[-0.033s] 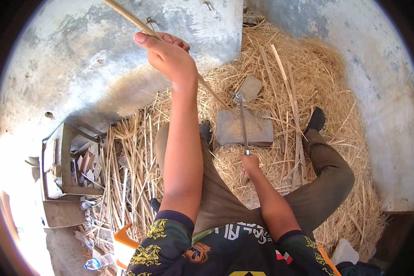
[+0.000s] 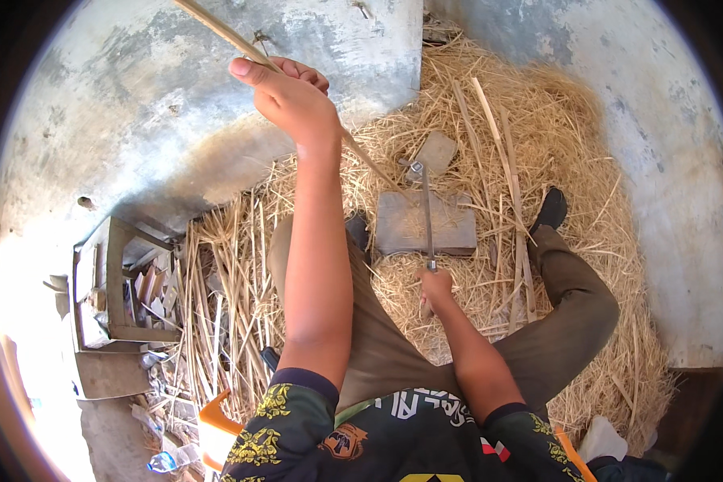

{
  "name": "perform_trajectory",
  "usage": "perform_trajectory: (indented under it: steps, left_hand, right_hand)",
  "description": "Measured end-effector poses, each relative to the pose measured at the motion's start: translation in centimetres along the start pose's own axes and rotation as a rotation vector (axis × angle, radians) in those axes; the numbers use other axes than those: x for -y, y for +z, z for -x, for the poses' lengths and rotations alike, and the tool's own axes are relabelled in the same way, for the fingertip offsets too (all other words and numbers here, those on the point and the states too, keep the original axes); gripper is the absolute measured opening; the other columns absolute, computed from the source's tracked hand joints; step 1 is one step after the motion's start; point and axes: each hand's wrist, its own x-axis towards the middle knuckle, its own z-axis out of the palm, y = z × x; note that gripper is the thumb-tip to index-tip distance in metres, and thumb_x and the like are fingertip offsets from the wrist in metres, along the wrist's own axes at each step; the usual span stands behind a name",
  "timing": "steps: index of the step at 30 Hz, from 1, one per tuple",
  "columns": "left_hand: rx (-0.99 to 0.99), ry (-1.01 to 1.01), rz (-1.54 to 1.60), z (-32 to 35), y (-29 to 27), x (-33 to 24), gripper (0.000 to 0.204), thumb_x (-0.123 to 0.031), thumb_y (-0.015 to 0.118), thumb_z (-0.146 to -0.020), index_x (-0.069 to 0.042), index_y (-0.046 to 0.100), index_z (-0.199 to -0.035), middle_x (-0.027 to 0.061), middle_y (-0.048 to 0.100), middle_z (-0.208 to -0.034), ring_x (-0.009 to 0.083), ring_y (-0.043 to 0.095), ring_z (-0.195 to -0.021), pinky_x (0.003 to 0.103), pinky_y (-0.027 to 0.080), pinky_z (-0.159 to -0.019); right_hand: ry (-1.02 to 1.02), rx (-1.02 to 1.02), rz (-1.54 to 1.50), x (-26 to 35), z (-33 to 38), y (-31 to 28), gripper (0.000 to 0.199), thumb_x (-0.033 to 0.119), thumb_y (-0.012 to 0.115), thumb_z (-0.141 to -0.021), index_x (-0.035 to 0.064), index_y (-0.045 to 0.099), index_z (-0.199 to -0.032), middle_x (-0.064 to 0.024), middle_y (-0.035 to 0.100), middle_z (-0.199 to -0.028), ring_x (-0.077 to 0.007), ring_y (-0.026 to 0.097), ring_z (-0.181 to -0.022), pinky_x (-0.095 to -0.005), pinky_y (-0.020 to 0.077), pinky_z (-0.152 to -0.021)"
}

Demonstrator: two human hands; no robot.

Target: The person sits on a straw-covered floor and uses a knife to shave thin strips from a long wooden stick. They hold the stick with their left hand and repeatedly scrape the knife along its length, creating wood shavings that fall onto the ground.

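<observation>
– What did we have in the left grip point(image 2: 296, 104)?

– A long, slim stick point(image 2: 221, 30), pale and woody. We had thumb and fingers closed around it, and it slanted down past the wrist, its lower end near the block's point(image 2: 414, 229) upper left edge.

– And the right grip point(image 2: 435, 289)?

– Wrapped tight round the handle of a knife point(image 2: 427, 221). We saw its narrow, straight metal blade reach over the block, though we couldn't tell whether they touched.

– How did the block look?

– Grey, boxy and flat-topped, sprinkled with shreds. Around it we had dry, tangled, golden straw point(image 2: 574, 120) with long flat strips point(image 2: 516, 185) lying on it, beside a blotchy, blue-grey wall point(image 2: 177, 88).
</observation>
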Motion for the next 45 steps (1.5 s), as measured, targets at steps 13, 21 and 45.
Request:
perform_trajectory:
  steps: [13, 21, 45]
  left_hand:
    - [0.378, -0.181, 0.068, -0.1, -0.7, -0.7, 0.074, -0.082, 0.007, -0.094, -0.014, 0.021, -0.065, -0.0019, 0.018, -0.056, 0.0136, 0.010, -0.054, 0.031, 0.012, -0.048]
    - [0.265, -0.180, 0.067, -0.8, -0.8, -0.5, 0.074, -0.079, 0.008, -0.096, -0.013, 0.023, -0.067, -0.0010, 0.018, -0.055, 0.0143, 0.012, -0.052, 0.031, 0.015, -0.048]
    - [0.094, -0.056, 0.044, -1.5, -0.8, 0.5, 0.074, -0.081, 0.015, -0.094, -0.013, 0.024, -0.068, -0.0015, 0.022, -0.054, 0.0117, 0.019, -0.045, 0.028, 0.019, -0.042]
  right_hand:
    - [0.004, -0.033, 0.388, -0.6, -2.0, -0.8, 0.028, 0.019, 0.067, -0.083, -0.0022, 0.059, -0.067, -0.0103, 0.060, -0.060, -0.0218, 0.055, -0.049, -0.0423, 0.0450, -0.052]
    - [0.386, 0.649, -0.541, 2.8, -0.3, -2.2, 0.028, 0.012, 0.064, -0.085, 0.0159, 0.043, -0.067, 0.0051, 0.035, -0.051, -0.0119, 0.035, -0.039, -0.0311, 0.0367, -0.041]
    - [-0.502, -0.170, -0.224, 0.9, -2.6, 0.7, 0.030, 0.014, 0.068, -0.086, 0.0047, 0.048, -0.064, 0.0011, 0.043, -0.054, -0.0077, 0.039, -0.049, -0.0310, 0.0326, -0.048]
